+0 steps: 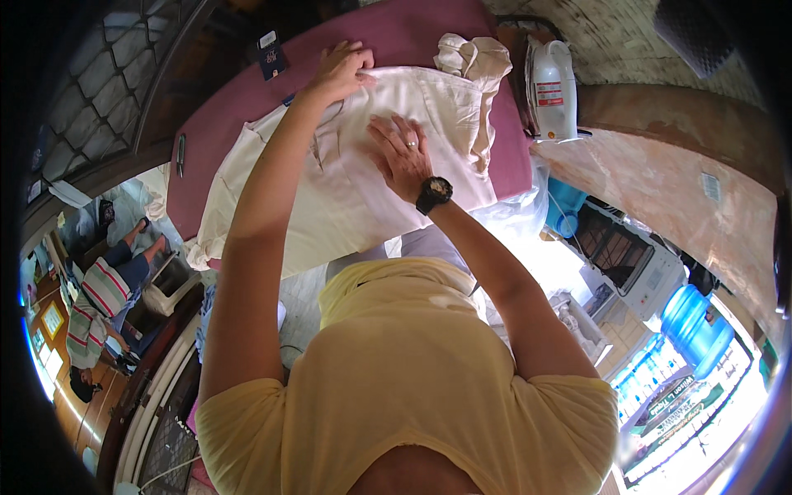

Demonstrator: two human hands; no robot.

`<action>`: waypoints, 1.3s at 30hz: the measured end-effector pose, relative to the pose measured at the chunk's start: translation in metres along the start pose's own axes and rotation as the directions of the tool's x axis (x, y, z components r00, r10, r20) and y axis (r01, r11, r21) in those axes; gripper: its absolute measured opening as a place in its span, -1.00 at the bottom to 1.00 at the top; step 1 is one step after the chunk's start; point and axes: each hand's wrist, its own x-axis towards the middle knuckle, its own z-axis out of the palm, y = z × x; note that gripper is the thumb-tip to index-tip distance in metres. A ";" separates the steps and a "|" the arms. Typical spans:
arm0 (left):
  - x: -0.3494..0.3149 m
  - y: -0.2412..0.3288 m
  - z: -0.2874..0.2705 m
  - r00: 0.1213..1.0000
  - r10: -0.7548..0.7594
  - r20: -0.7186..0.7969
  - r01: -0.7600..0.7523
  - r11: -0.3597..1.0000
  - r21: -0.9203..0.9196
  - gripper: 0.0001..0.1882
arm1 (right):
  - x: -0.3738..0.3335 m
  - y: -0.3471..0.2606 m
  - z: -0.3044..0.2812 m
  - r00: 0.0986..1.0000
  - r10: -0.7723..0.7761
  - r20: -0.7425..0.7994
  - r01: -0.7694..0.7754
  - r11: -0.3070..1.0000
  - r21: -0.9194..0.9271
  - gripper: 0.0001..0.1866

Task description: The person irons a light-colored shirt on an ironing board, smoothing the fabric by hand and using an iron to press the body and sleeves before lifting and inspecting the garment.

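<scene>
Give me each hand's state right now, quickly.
Left hand: fingers bent at the cream cloth's far edge; whether it grips cannot be told.
Right hand: open, fingers spread on the cloth, holding nothing visible.

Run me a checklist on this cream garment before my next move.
1. Right hand resting on the cream garment: ok, fingers spread.
2. Left hand at the garment's far edge: ok.
3. Garment lying smooth: not ok, folds show between the hands and one part is bunched up at the far right.
4. Small dark box off the garment: ok, it lies apart on the maroon cover.
5. Slim green object off the garment: ok, it lies at the left.
6. Garment's underside smooth: cannot tell, hidden.
</scene>
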 end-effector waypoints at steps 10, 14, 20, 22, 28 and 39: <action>-0.047 0.058 0.024 0.926 0.158 -0.342 -0.214 0.968 -0.133 -0.67 | 0.001 0.026 -0.013 0.993 -0.018 -0.120 0.018 1.000 -0.005 -0.44; -0.071 0.090 0.050 0.964 0.177 -0.201 -0.195 0.978 -0.078 -0.47 | 0.018 0.115 -0.122 0.808 -0.003 -0.589 -0.388 0.750 -0.536 -0.52; -0.067 0.093 0.046 0.973 0.157 -0.171 -0.152 0.987 0.045 -0.43 | 0.048 0.205 -0.219 0.766 0.364 -0.530 -0.601 0.697 -0.390 -0.23; -0.061 0.095 0.043 0.973 0.126 -0.193 -0.138 0.989 -0.049 -0.52 | 0.048 0.209 -0.238 0.698 0.653 -0.294 -0.679 0.734 0.016 -0.16; -0.020 0.058 0.038 0.927 -0.011 -0.376 -0.082 0.969 -0.232 -0.67 | 0.039 0.119 -0.266 0.579 0.780 -0.236 -0.776 0.617 0.134 -0.16; 0.036 0.043 0.018 0.996 -0.069 0.050 0.078 0.972 -0.222 -0.73 | -0.009 -0.040 -0.091 0.895 0.370 -0.250 -0.426 0.877 -0.225 -0.35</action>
